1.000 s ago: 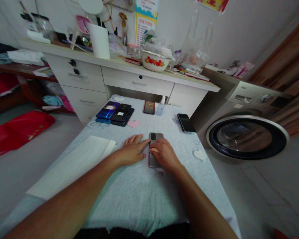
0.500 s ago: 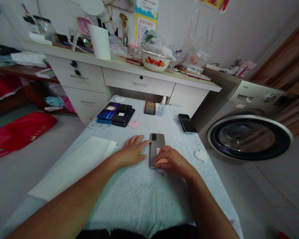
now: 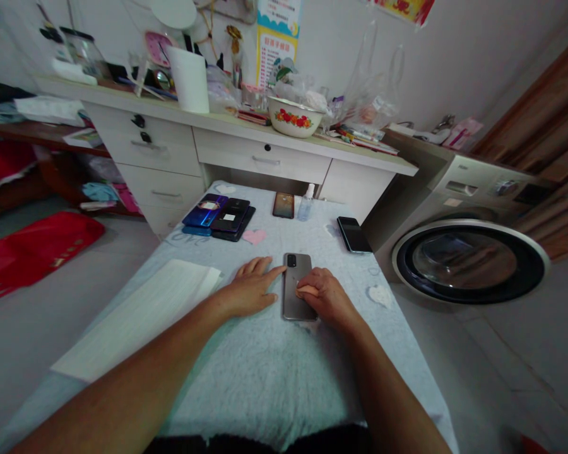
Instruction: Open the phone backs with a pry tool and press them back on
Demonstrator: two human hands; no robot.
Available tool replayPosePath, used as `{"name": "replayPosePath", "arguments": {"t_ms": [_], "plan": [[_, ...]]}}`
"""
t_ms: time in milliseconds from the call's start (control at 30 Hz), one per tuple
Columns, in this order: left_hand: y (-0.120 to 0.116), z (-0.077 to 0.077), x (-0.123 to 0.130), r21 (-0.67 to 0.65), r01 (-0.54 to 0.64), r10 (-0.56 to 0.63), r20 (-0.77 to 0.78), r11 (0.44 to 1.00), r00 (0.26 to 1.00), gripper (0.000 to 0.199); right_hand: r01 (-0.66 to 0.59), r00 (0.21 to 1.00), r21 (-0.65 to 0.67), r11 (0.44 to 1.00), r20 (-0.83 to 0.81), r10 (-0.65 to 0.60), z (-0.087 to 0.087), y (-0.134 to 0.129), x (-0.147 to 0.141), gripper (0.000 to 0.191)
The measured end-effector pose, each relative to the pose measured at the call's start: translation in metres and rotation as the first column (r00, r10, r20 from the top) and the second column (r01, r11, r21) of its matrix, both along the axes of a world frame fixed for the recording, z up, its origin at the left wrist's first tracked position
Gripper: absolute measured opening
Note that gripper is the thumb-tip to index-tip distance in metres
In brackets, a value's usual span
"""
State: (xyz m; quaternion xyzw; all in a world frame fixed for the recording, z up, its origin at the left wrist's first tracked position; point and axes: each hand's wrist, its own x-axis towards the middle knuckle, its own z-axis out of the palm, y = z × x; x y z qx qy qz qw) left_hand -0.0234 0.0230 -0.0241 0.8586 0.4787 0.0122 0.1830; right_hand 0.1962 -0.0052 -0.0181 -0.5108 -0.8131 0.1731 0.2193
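Observation:
A grey smartphone (image 3: pixel 291 308) lies back up on the table, its dark camera block at the far left corner. My left hand (image 3: pixel 253 287) rests flat beside it with fingers spread, the index fingertip at the phone's left edge. On the phone's back, my right hand (image 3: pixel 329 295) is closed around a small orange piece (image 3: pixel 307 291), pressed against the surface. That piece looks like a folded cloth or a pad; my fingers cover most of it.
The cloth-covered table (image 3: pixel 265 378) carries stacked phones (image 3: pixel 230 217), a brownish phone (image 3: pixel 283 205), a clear spray bottle (image 3: pixel 305 203), a black-screened phone (image 3: pixel 354 234) and a folded white sheet (image 3: pixel 142 315). A white desk (image 3: pixel 265 157) stands behind, a washing machine (image 3: pixel 464 208) to the right.
My right hand has slid the orange piece up the phone's back, from near its lower end to about the middle. The left hand has stayed in place.

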Motion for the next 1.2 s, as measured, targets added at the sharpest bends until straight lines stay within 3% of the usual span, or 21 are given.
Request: {"name": "replayPosePath", "arguments": {"t_ms": [467,800,967,1200], "plan": [[-0.001,0.006,0.001,-0.012,0.006,-0.006,-0.011,1.000,1.000,0.071,0.200,0.977,0.051,0.978,0.064,-0.204,0.001,0.005,0.007,0.009],[0.000,0.001,-0.002,0.010,0.019,-0.019,0.003,1.000,1.000,0.070,0.308,0.950,0.083,0.948,0.037,-0.312,0.001,0.005,0.012,0.011],[0.000,0.000,0.001,0.067,0.005,-0.009,0.058,0.998,0.998,0.066,0.394,0.916,0.018,0.919,-0.090,-0.391,0.005,0.002,0.012,0.015],[-0.002,-0.002,0.009,0.190,-0.026,-0.013,0.201,0.981,0.979,0.045,0.419,0.905,-0.067,0.905,-0.050,-0.423,0.008,0.001,0.010,0.018]]}}
